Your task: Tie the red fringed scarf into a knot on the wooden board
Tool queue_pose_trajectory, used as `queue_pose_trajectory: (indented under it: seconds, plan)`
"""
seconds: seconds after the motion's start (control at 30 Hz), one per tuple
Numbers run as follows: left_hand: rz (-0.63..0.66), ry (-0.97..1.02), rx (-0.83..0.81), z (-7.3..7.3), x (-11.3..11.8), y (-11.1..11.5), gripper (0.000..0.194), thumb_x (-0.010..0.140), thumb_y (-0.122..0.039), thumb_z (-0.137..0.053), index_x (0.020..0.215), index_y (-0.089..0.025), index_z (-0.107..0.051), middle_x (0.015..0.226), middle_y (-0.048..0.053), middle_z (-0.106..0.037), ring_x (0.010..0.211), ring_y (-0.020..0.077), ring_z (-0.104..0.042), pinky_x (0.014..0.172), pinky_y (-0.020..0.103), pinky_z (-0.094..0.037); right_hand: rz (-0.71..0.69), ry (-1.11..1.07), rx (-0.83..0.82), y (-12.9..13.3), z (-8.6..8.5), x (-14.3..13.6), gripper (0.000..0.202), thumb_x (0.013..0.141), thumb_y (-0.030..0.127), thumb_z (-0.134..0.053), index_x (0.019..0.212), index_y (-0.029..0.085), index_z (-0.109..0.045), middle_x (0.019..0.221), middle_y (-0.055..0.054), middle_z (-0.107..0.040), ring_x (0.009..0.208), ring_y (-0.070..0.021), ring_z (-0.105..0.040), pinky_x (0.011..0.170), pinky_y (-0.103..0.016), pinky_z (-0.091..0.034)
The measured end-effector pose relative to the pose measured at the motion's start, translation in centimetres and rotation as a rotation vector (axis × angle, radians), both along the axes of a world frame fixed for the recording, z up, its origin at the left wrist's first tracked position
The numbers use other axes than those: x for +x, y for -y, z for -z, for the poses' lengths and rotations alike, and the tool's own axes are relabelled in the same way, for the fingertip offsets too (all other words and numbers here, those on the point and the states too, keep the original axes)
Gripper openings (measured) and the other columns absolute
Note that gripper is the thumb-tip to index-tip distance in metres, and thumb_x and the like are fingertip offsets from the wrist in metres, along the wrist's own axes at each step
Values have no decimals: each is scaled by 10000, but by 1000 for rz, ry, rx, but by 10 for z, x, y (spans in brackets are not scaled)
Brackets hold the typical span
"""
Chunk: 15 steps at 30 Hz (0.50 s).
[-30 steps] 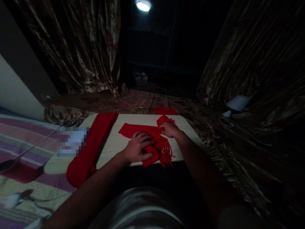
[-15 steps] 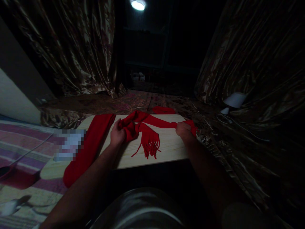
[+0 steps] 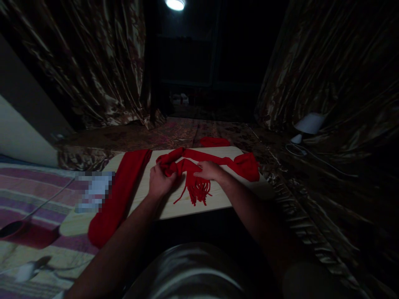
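Note:
A red fringed scarf lies bunched and looped across a pale wooden board. My left hand is closed round the gathered loop, its thumb pressing on the cloth. On the flat end just above the tassels, my right hand pinches the fabric, with its fingertips partly hidden. From the loop a narrow strip of the scarf runs right to a wider, spread part at the board's right side. A long folded red cloth lies along the left of the board, beside my left forearm.
Another red cloth lies just beyond the board's far edge. A blurred-out pale item rests at the left. Striped bedding bears a dark red container and a cable. A small white lamp stands at right, near curtains.
My right hand has let go of the scarf's right part and moved left to the fringed end. My left hand keeps its hold on the loop, shifted slightly right.

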<state>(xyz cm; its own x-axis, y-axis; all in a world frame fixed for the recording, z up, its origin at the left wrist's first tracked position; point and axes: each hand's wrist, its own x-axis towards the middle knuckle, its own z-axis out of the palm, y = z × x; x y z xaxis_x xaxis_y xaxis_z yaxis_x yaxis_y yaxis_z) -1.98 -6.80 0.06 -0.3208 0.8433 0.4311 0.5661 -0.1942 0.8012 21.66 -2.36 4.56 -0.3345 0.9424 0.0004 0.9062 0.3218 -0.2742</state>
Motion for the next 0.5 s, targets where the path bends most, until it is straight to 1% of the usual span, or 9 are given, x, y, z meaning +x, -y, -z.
queue_pose_trajectory:
  seconds: [0.03, 0.1, 0.17, 0.23, 0.3, 0.37, 0.43, 0.5]
  plan:
    - [18, -20, 12, 2, -1, -1, 697, 620, -332, -820, 1243, -168, -553, 1200, 144, -600, 1170, 331, -590, 1032, 463, -459, 2, 6, 13, -2, 6, -3, 555, 808, 575, -698, 1228, 214, -672, 1168, -104, -721, 1029, -255, -678, 847, -287, -493]
    - [78, -14, 57, 7, -2, -3, 690, 629, -286, -805, 1257, -178, -540, 1198, 130, -600, 1136, 300, -611, 1010, 444, -478, 43, 18, 53, -5, 14, -6, 474, 822, 451, -702, 1228, 211, -667, 1179, -115, -717, 1039, -263, -675, 851, -303, -488]
    - [140, 93, 105, 10, -2, -5, 681, 624, -220, -789, 1255, -195, -534, 1188, 110, -614, 1102, 265, -630, 994, 415, -493, 84, -1, 61, -8, 18, -5, 356, 834, 302, -666, 1179, 215, -681, 1141, -110, -728, 1009, -251, -681, 828, -299, -485]
    - [167, 254, 118, 11, -3, -8, 657, 616, -168, -771, 1230, -209, -542, 1172, 91, -633, 1042, 230, -651, 956, 381, -515, 108, -47, 59, -10, 18, 0, 270, 811, 194, -637, 1071, 215, -704, 1062, -93, -744, 955, -233, -684, 800, -287, -481]
    - [132, 411, 91, 10, -6, -11, 598, 609, -137, -747, 1175, -210, -568, 1123, 72, -654, 936, 198, -670, 873, 347, -546, 155, -128, 95, -13, 15, 7, 191, 796, 150, -613, 954, 208, -703, 972, -73, -745, 898, -213, -675, 783, -277, -480]
    - [55, 538, 63, 9, -11, -15, 537, 594, -126, -730, 1109, -198, -598, 1052, 56, -666, 842, 174, -667, 789, 318, -555, 222, -253, 160, -16, 12, 16, 153, 792, 127, -583, 883, 201, -680, 911, -53, -733, 856, -194, -660, 780, -268, -481]
    - [-12, 657, 52, 8, -17, -18, 493, 572, -130, -727, 1051, -180, -622, 975, 43, -669, 784, 159, -654, 734, 292, -546, 280, -401, 207, -21, 10, 26, 157, 786, 112, -551, 864, 198, -657, 888, -37, -717, 835, -179, -648, 778, -262, -484]
    - [-70, 752, 48, 9, -23, -22, 462, 558, -143, -728, 1010, -166, -631, 906, 29, -663, 740, 146, -636, 705, 275, -532, 314, -545, 196, -25, 10, 38, 183, 774, 107, -521, 876, 201, -641, 870, -23, -702, 800, -170, -642, 753, -263, -490]
